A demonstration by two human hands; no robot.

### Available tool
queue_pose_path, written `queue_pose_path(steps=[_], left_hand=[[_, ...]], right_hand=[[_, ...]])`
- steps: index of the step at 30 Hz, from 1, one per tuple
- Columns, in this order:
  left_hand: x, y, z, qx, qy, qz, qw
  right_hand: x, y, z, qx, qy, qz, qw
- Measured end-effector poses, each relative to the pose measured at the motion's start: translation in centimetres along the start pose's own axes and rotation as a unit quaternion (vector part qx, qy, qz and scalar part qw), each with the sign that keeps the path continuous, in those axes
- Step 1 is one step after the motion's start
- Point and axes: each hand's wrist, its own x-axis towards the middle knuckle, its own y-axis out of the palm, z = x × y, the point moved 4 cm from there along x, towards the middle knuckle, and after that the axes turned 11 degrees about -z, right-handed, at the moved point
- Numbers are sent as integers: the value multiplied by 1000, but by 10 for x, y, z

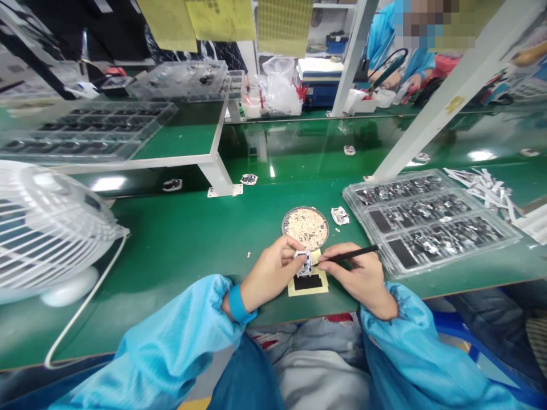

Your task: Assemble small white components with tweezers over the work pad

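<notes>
A small white watch-like housing (304, 265) with dark parts inside is pinched between the thumb and fingers of my left hand (273, 265). My right hand (356, 277) grips black tweezers (348, 254) like a pen, their tip pointing at the housing's right side; whether they touch is too small to tell. Under the housing lies a yellow sheet (296, 288) with a black patch (314, 282). Just beyond my hands sits a round dish (305, 226) full of pale bits. Another white housing (340, 216) lies right of the dish.
A clear tray (431, 222) of small parts lies right, with white strips (485, 188) behind it. A white fan (55, 228) stands left. More housings (249, 179) lie along the bench near a metal post foot (224, 189). A co-worker's hands (404, 82) are across the bench.
</notes>
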Motion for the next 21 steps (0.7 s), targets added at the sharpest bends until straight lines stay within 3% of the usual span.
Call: queue_pose_path(steps=[15, 21], left_hand=[[-1, 1, -2, -61, 19, -2, 998], [-1, -1, 0, -32, 31, -39, 998]], right_hand=[[0, 1, 3, -13, 23, 10, 1000], [-3, 2, 4, 2, -40, 6, 999]])
